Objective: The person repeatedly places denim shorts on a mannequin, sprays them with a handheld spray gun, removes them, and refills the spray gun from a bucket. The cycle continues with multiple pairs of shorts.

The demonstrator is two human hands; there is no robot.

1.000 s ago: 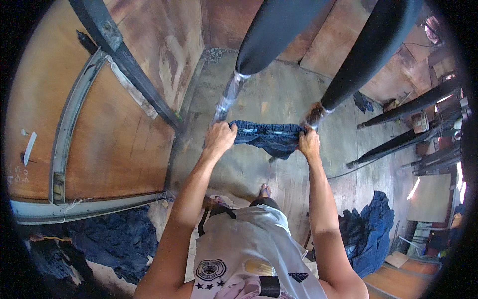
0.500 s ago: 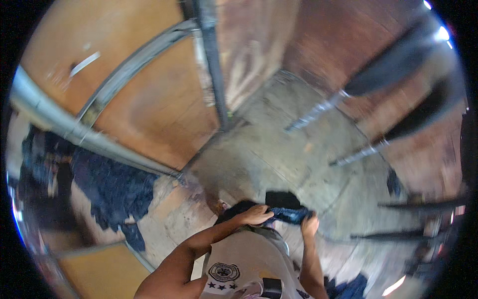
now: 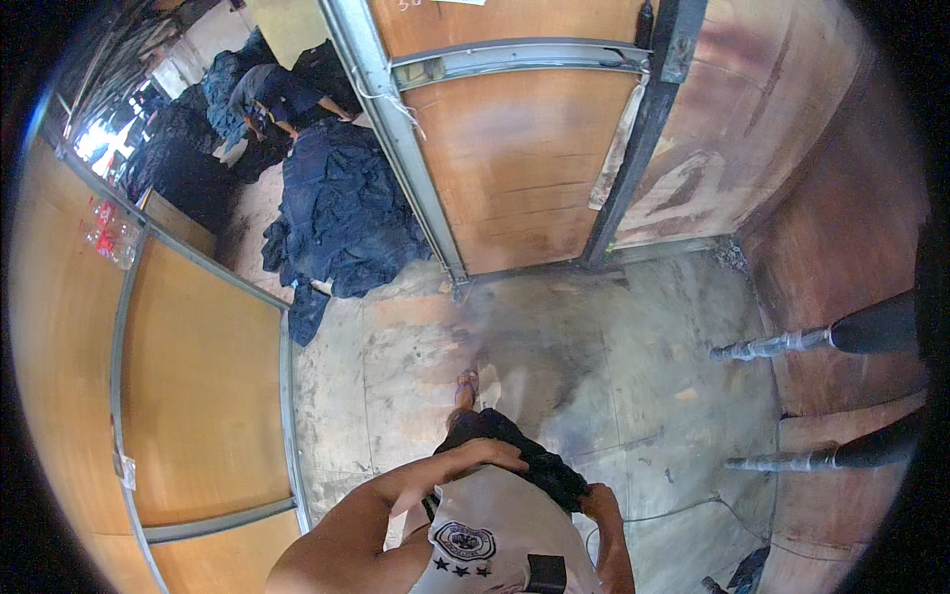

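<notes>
Nearest to you is your white sleeveless shirt (image 3: 520,505), with a dark crest and a row of stars on its chest. Just beyond it, a dark garment (image 3: 544,475) stretches across the front of your waist, between your hands; you cannot tell where it ends and your dark legwear begins. Your left hand (image 3: 495,454) lies over its left part, back upward, and whether those fingers are clamped cannot be told. Your right hand (image 3: 601,503) is closed on its right end, thumb and fingers together on the cloth. A little farther, your sandalled foot (image 3: 466,384) rests on the stained grey floor (image 3: 633,386). To the left stands a framed wooden partition (image 3: 203,386); to the right, two black tapered forms (image 3: 881,327) with silvery tips point inward. Far ahead rises an orange-brown panel (image 3: 515,178). At the far left, dark blue cloth (image 3: 346,208) lies heaped, and beyond it a co-worker (image 3: 272,91) bends low.
</notes>
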